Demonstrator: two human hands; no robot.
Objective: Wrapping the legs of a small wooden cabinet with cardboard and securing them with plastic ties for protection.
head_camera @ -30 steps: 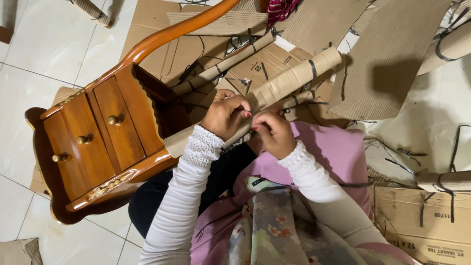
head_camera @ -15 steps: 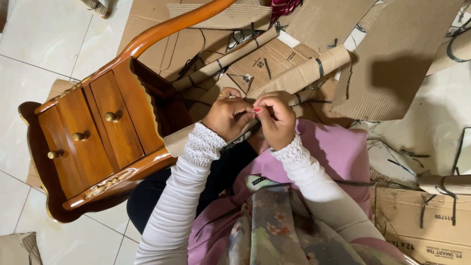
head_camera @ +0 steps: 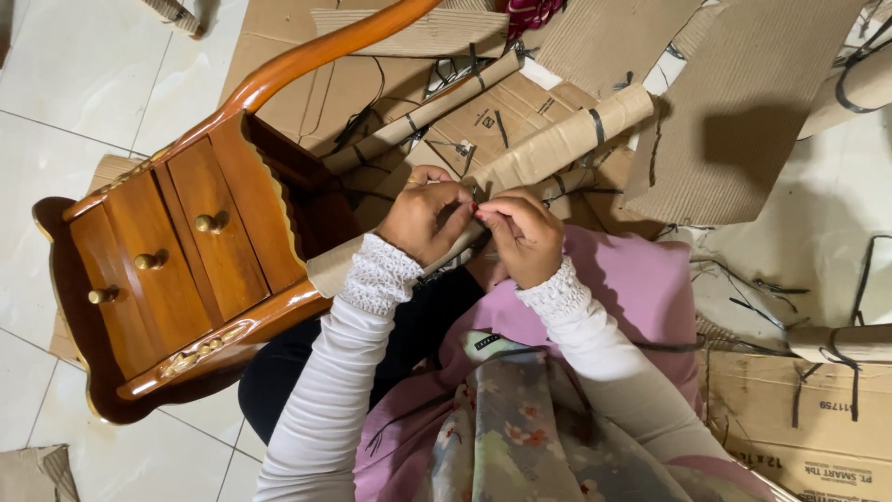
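Note:
A long furniture leg wrapped in brown cardboard (head_camera: 567, 139) lies slanted across my lap, bound by black straps (head_camera: 596, 125). My left hand (head_camera: 423, 218) curls over the wrapped leg near its lower end. My right hand (head_camera: 525, 237) is pressed against it, fingertips meeting at the wrap. They pinch what looks like a thin black strap; a small red spot shows between the fingertips. The pinched piece is mostly hidden by my fingers. Both arms wear white sleeves with lace cuffs.
A brown wooden cabinet with three small drawers (head_camera: 177, 270) lies on its side to the left, its curved leg (head_camera: 325, 46) reaching up. Flat cardboard sheets (head_camera: 743, 102), another wrapped roll (head_camera: 427, 107), loose black straps (head_camera: 762, 302) and a printed box (head_camera: 799, 418) surround me on the white tile floor.
My right hand has moved up and left until its fingertips meet my left hand on the wrapped leg. The view has drifted slightly.

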